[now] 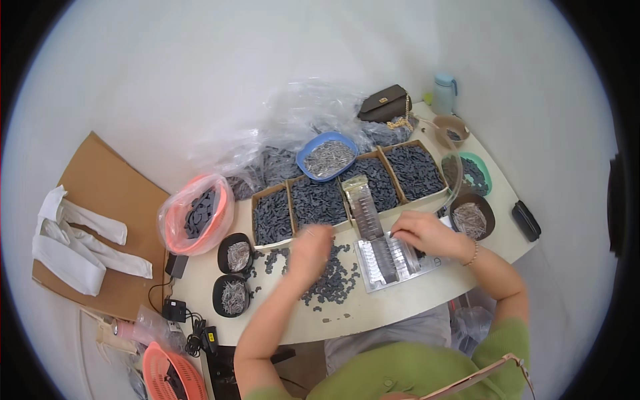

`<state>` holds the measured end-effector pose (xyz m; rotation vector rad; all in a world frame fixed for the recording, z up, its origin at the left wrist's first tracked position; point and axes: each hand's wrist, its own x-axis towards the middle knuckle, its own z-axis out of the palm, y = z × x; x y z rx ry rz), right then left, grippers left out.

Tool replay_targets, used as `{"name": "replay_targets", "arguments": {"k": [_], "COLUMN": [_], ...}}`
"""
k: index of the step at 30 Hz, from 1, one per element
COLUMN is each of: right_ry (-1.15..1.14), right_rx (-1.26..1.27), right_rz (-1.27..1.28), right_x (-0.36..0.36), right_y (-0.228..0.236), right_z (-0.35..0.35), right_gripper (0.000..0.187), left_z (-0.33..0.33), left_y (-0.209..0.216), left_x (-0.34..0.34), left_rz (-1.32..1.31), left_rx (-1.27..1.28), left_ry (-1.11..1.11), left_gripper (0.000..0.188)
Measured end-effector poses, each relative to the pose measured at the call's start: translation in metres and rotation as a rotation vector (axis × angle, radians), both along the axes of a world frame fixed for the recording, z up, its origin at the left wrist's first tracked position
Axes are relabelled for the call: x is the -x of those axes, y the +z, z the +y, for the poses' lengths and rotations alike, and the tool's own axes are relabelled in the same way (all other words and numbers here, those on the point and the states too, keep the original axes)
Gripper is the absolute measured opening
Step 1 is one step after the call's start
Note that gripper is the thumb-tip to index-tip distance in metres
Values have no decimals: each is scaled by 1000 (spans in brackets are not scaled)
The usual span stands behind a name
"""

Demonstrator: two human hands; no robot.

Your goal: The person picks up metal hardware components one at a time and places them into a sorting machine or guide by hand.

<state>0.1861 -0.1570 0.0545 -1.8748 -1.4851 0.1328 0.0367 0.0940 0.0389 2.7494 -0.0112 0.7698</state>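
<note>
My left hand [312,248] is over a loose pile of small dark grey plastic pieces [335,285], in front of the cardboard boxes. It is smeared by motion and its fingers cannot be made out. My right hand [430,235] rests at the upper right of a silvery metal fixture [402,261] with rows of slots. Its thumb and fingers are pressed together there; what they hold, if anything, is too small to tell. Dark pieces run in a row down the middle of the fixture. A long clear-topped strip [363,207] of dark pieces leads from its far edge toward the boxes.
Cardboard boxes [272,215] of dark pieces line the back. A blue bowl [327,156] of metal pins sits on them. Black bowls [232,295] of pins stand left, a dark bowl [473,217] right. Further out are a pink basket [227,212] and a black case [526,221].
</note>
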Motion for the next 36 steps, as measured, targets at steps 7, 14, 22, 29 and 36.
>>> {"name": "replay_targets", "arguments": {"k": [7,14,22,29,36], "right_ry": [133,138,143,216,171], "right_rx": [9,-75,-73,20,221], "right_rz": [-18,-332,-721,-637,-349], "right_x": [22,46,74,64,37], "right_y": [-18,-49,-47,-34,-23], "right_z": [4,13,3,4,21], "right_gripper": [13,15,25,28,15], "left_z": [-88,-104,-25,65,64], "left_y": [-27,-24,2,-2,-6], "left_x": [42,56,19,-60,-62], "left_rz": [75,63,405,49,-80], "left_rx": [-244,-514,-112,-186,-66], "left_ry": [-393,-314,-248,36,110], "left_gripper": [28,38,21,10,7]}}
